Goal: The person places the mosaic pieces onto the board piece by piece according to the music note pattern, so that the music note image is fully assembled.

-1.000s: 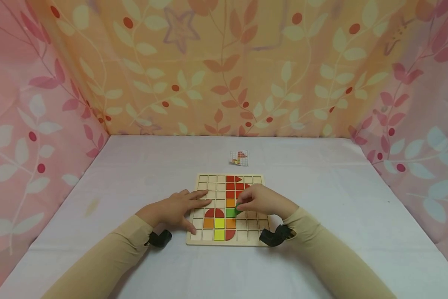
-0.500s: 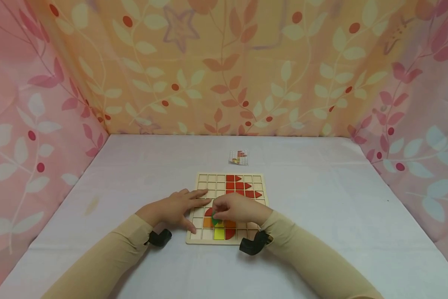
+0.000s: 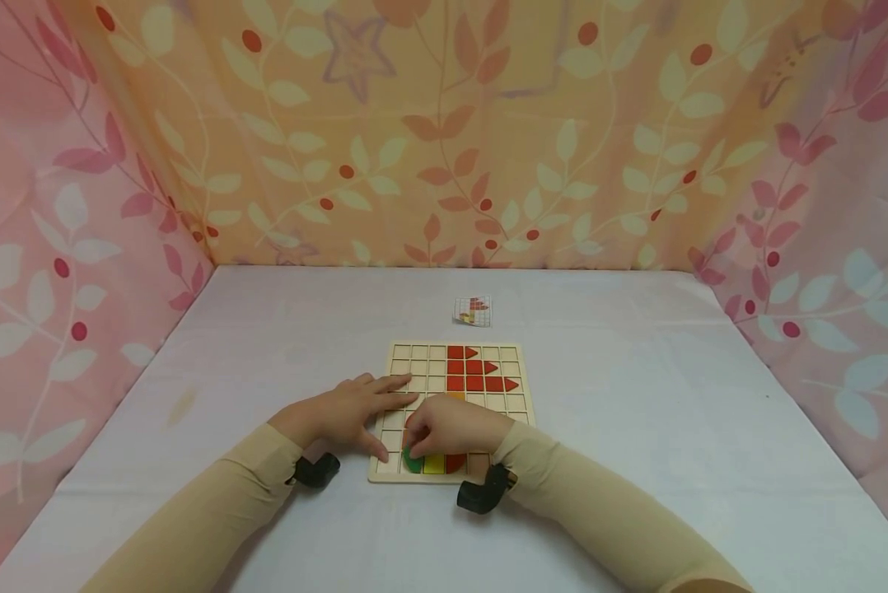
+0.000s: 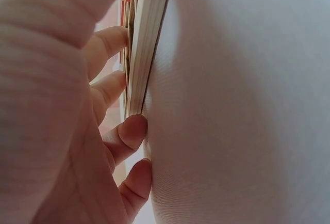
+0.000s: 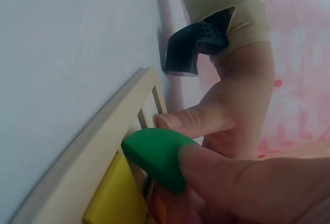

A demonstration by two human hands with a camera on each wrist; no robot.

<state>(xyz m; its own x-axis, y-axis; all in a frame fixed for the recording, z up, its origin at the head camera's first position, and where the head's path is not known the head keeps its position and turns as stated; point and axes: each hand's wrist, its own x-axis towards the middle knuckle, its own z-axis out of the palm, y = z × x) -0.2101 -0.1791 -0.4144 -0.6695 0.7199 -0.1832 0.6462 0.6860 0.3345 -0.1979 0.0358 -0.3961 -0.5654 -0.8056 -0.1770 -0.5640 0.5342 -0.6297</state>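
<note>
A wooden grid board point(image 3: 488, 478) lies on the table with coloured pieces in its cells. My right hand point(image 3: 455, 428) pinches a green quarter-circle block point(image 5: 157, 154) between thumb and fingers, over the board's front row. Just right of that block sits a yellow square block point(image 3: 434, 465). My left hand point(image 3: 343, 416) rests with spread fingers on the board's left edge; in the left wrist view some fingertips touch the board's side point(image 4: 147, 43) and others the cloth. Red square blocks point(image 3: 474, 384) and pointed red pieces fill cells toward the back. The right hand covers several middle cells.
Behind the board a small printed picture card point(image 3: 473, 311) lies on the white cloth point(image 3: 637, 371). Patterned curtains point(image 3: 444, 165) stand at the back and both sides. A black wrist camera point(image 3: 483, 492) hangs below the right sleeve, near the board's front edge.
My right hand has moved left and toward the front of the board, carrying the green quarter-circle block from beside the green square to the front row. The left hand has stayed in place.
</note>
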